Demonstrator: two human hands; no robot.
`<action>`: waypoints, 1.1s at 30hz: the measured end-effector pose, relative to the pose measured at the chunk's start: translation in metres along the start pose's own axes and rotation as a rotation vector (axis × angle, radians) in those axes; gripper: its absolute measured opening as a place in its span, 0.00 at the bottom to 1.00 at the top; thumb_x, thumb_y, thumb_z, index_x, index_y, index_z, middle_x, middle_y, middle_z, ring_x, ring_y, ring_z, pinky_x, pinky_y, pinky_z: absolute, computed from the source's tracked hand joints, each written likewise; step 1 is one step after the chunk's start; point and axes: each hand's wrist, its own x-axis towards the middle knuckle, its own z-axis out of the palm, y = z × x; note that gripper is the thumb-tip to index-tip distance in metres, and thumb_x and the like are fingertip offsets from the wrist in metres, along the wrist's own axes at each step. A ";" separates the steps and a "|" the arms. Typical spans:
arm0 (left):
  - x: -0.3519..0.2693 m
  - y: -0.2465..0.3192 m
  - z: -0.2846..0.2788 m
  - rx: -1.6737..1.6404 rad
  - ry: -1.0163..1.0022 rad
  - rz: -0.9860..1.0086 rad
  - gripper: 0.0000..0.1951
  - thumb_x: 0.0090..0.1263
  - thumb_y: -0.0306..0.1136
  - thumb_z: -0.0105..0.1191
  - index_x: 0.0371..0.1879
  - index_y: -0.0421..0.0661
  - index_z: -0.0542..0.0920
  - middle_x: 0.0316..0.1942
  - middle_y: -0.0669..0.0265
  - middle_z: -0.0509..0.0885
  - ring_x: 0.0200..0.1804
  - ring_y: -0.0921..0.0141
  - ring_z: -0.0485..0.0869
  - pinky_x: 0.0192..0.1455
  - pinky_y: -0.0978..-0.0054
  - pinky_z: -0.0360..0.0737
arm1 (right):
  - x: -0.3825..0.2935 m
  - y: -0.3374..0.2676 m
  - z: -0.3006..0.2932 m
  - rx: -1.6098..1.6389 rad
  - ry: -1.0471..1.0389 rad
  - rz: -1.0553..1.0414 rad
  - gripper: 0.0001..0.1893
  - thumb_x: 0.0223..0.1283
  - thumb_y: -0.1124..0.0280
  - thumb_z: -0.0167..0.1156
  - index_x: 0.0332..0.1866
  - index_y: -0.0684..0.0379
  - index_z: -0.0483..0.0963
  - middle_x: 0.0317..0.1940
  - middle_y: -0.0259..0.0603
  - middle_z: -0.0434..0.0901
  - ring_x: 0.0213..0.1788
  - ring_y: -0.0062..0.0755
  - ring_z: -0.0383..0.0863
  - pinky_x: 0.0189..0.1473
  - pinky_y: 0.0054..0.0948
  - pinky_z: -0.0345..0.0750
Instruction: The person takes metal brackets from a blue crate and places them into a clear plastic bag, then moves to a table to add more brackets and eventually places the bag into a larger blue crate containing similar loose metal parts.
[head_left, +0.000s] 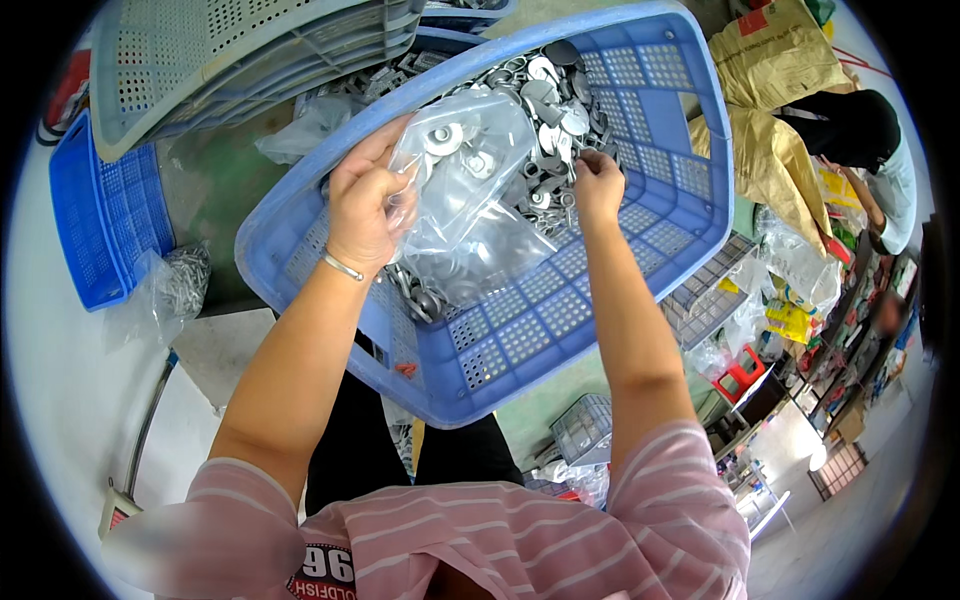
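A large blue plastic basket (480, 390) with perforated sides stands before me, tilted in the view. Grey and silvery metal parts (551, 112), many of them round discs and rings, lie heaped towards its far side. My left hand (371, 199) grips a clear plastic bag (472, 202) above the basket; a few round metal pieces show in or through the film. At the right edge of the heap is my right hand (598, 187), its fingertips pinched together among the parts. Whether a part is between those fingers cannot be told.
Stacked grey-green crates (255, 67) rise at the upper left, beside a bright blue basket (112, 217) and a bag of small metal pieces (184, 281). Golden woven sacks (780, 60) and a person (862, 142) are at the right. A wire crate (585, 427) lies below.
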 end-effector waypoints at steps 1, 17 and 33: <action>0.001 -0.001 0.000 -0.009 0.001 -0.002 0.30 0.48 0.26 0.38 0.56 0.36 0.66 0.20 0.69 0.72 0.11 0.81 0.58 0.13 0.86 0.56 | 0.023 0.021 0.006 -0.023 0.070 0.054 0.12 0.48 0.73 0.55 0.38 0.69 0.74 0.30 0.45 0.79 0.33 0.35 0.79 0.39 0.29 0.73; 0.003 -0.004 -0.004 -0.022 0.009 -0.035 0.31 0.46 0.26 0.39 0.57 0.36 0.65 0.19 0.69 0.70 0.11 0.81 0.58 0.12 0.86 0.56 | 0.052 -0.013 0.022 0.802 0.020 0.518 0.10 0.55 0.79 0.53 0.41 0.70 0.67 0.33 0.45 0.72 0.28 0.36 0.76 0.28 0.33 0.79; 0.003 -0.007 -0.005 -0.035 0.025 -0.023 0.31 0.46 0.26 0.41 0.56 0.35 0.65 0.18 0.71 0.69 0.11 0.82 0.57 0.11 0.88 0.55 | -0.081 -0.085 -0.053 1.110 -0.350 0.492 0.10 0.57 0.72 0.52 0.40 0.68 0.70 0.35 0.47 0.77 0.37 0.35 0.79 0.32 0.27 0.79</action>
